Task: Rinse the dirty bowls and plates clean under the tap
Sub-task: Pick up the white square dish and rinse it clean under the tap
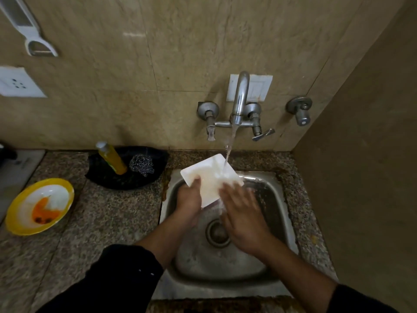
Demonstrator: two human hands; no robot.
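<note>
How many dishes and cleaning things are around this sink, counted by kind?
White square plate: 1
Yellow bowl: 1
Black tray: 1
Soap bottle: 1
Steel scrubber: 1
Total: 5

Mid-frame I see a plain white square plate (pixel 207 177) over a dull steel-grey sink (pixel 225 267). At the left edge, a bowl (pixel 69 192) shows a bright yellow rim and a white inside smeared orange with dark specks. The counter (pixel 108 222) is speckled brown, grey and black. Left of centre, a black tray (pixel 108 179) carries a yellow bottle (pixel 114 160) and a silvery scrubber (pixel 141 165). The wall (pixel 135 53) is beige, faintly veined.
</note>
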